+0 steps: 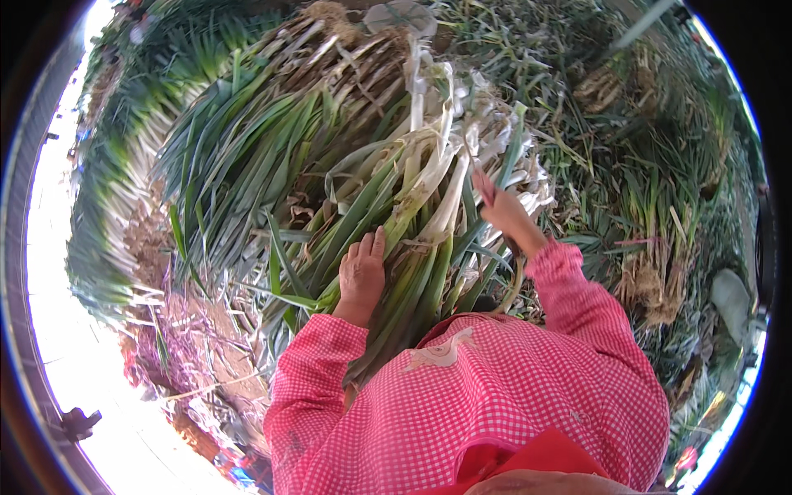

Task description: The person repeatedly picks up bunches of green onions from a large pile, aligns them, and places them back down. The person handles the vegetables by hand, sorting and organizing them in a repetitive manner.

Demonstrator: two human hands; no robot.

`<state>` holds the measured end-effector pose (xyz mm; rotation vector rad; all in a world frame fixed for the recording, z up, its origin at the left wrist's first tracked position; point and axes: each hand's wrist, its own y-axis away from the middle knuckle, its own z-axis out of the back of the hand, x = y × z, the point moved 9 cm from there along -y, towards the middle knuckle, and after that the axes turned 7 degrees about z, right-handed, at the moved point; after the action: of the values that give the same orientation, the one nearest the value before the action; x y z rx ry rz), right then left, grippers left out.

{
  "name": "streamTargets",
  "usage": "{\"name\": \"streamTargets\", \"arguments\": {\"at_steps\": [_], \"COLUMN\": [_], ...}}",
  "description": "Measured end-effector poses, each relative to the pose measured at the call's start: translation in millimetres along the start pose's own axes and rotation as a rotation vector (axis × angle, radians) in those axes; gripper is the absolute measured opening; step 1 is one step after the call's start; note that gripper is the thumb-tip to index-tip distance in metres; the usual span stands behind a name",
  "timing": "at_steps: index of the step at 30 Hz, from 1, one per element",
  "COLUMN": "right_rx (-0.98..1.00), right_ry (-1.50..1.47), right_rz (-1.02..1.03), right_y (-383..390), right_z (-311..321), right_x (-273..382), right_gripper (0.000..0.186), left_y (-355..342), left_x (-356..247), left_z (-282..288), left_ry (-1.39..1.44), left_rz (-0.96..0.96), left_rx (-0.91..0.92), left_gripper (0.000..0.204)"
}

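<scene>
My left hand [361, 276] lies on the green leaves of the leeks [421, 272] in front of me, fingers stretched out and close together. Their white stems [445, 198] point away from me and slightly right. My right hand [510, 219] is closed round the reddish handle of a knife [487, 191]. Its thin blade points away from me, beside the white stems; the blade is partly blurred, and I cannot tell whether it touches them.
An untrimmed heap of leeks [272, 148] with brown roots lies beyond my left hand. A long row of white-stemmed leeks [132, 190] runs along the left. Bundles with roots [656, 280] and loose greens lie at right. Purple strings [186, 330] lie at lower left.
</scene>
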<state>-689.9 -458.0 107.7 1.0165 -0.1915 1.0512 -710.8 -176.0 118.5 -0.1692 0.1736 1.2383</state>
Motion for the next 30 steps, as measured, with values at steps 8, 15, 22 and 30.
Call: {"name": "streamTargets", "arguments": {"at_steps": [8,15,22,30], "right_rx": [-0.070,0.380,0.160,0.057], "right_ry": [-0.509,-0.866,-1.262,-1.435], "right_rz": [0.092,0.054,0.227,0.363], "right_y": [14.7,118.1,149.5,256.7], "right_z": [-55.1,-129.0,-156.0,-264.8], "right_x": [-77.7,-64.5,-3.1,77.6], "right_gripper": [0.021,0.023,0.022,0.020], "left_y": [-10.1,-11.0,8.8,286.9], "left_x": [8.8,11.8,-19.4,17.0], "left_z": [-24.0,-50.6,0.1,39.7], "left_ry": [0.006,-0.043,0.015,1.831], "left_rz": [0.147,0.131,-0.077,-0.039], "left_rx": [0.041,-0.036,-0.143,0.525], "left_gripper": [0.063,0.060,0.042,0.038]}}
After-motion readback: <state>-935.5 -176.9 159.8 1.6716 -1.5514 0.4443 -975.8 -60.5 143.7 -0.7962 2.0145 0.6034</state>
